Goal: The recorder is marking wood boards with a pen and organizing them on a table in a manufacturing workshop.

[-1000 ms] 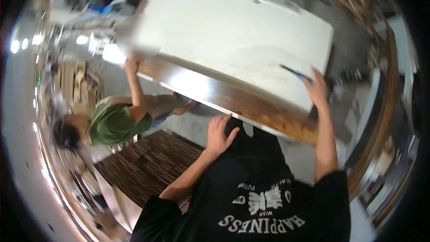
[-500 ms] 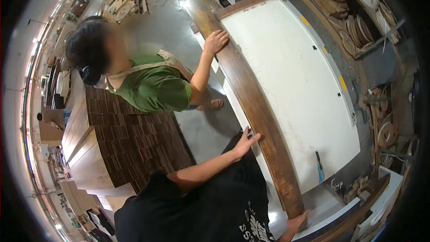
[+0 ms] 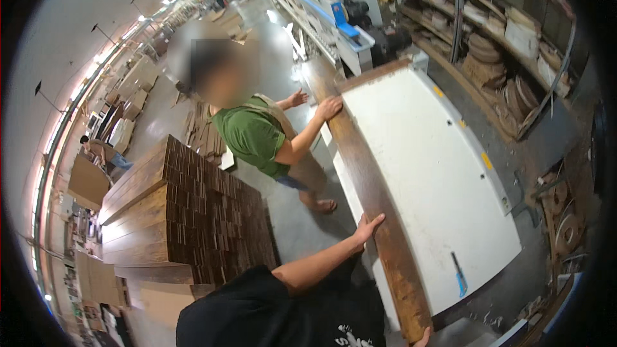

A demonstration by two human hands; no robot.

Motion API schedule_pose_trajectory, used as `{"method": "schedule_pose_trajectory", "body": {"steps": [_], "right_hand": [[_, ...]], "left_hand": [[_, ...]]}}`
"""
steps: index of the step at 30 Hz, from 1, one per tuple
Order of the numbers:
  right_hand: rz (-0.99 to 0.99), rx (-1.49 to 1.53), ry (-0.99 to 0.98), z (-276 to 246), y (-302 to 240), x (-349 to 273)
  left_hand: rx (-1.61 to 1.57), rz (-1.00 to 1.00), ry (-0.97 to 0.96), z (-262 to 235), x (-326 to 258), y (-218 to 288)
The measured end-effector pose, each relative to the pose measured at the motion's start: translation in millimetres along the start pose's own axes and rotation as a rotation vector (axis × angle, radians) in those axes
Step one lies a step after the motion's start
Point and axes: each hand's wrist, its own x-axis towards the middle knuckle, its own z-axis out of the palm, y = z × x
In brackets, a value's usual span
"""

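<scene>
A long brown wooden plank (image 3: 369, 177) lies along the left side of a white-topped machine table (image 3: 430, 173). My left hand (image 3: 367, 228) is at the plank's left edge, its thumb and fingers against the wood. Down at the near end, my right hand (image 3: 423, 338) holds the plank's corner; most of it is cut off by the picture's lower edge. Farther along, a co-worker in a green shirt (image 3: 250, 135) rests one hand (image 3: 330, 108) on the plank and holds the other hand (image 3: 297, 97) free beside it.
A blue-handled tool (image 3: 460, 276) lies on the table's near right part. To my left stands a tall stack of brown planks (image 3: 193, 212). Shelves with round wooden pieces (image 3: 485, 58) line the far right. Another person (image 3: 103, 151) bends at the far left.
My view has tilted up, showing more of the far workshop. The co-worker's other hand now shows beside the plank. My hands stay at the plank's edge and near end.
</scene>
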Motion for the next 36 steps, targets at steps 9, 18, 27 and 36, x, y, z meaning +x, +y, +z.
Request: {"method": "schedule_pose_trajectory", "body": {"steps": [9, 18, 27, 36], "right_hand": [[-0.170, -0.041, -0.121, 42, -90, 17], [-0.314, -0.090, -0.078, 87, -137, -37], [-0.331, -0.123, 0.007, 132, -111, -92], [-0.240, -0.131, 0.050, 164, -56, -129]], "left_hand": [[-0.185, -0.300, -0.120, -28, 15, 15], [-0.416, -0.198, -0.183, -68, 62, 7], [-0.497, -0.136, -0.130, -64, 34, 38], [-0.404, -0.133, -0.105, -74, 26, 77]]}}
